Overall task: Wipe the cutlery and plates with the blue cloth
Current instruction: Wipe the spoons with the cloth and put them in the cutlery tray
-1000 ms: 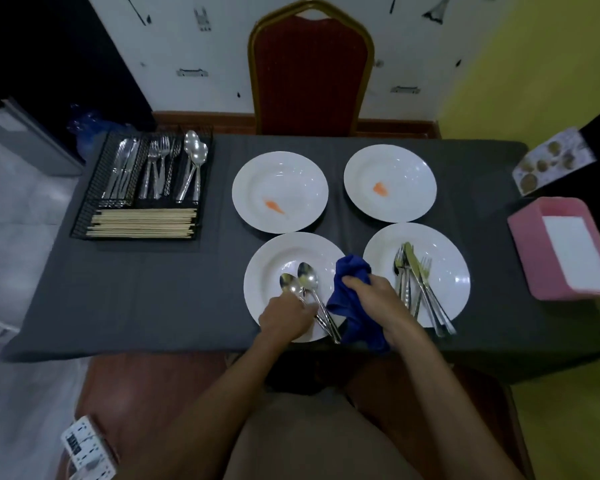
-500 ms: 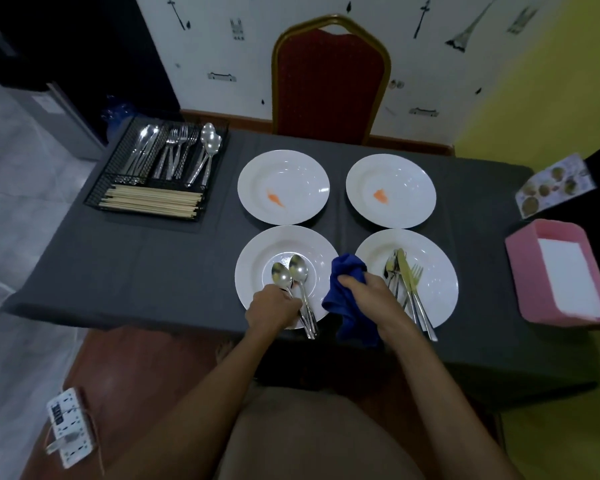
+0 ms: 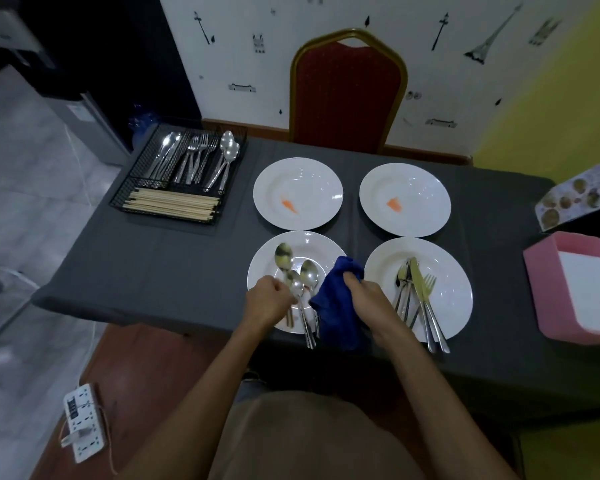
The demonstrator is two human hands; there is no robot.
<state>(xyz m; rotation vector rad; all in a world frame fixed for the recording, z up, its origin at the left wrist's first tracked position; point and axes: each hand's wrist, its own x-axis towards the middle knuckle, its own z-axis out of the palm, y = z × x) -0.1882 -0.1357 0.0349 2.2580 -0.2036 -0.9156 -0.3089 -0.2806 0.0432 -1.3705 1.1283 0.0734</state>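
Four white plates sit on the grey table. On the near left plate (image 3: 264,268) lie three spoons (image 3: 308,271). My left hand (image 3: 269,301) grips the handle of one spoon (image 3: 283,256), whose bowl points up and away over the plate. My right hand (image 3: 368,296) holds the bunched blue cloth (image 3: 336,306) between the two near plates. The near right plate (image 3: 458,289) carries a knife, fork and spoons (image 3: 416,296). The far left plate (image 3: 298,178) and far right plate (image 3: 426,188) each show an orange smear.
A black wire tray (image 3: 136,168) at the back left holds cutlery and chopsticks. A pink box (image 3: 548,289) with white paper stands at the right edge, a printed card (image 3: 575,199) behind it. A red chair (image 3: 347,95) stands behind the table. A power strip (image 3: 82,420) lies on the floor.
My left hand has drawn one spoon apart from the other two, its bowl now higher on the plate. The view has tilted up. My right hand still holds the cloth.
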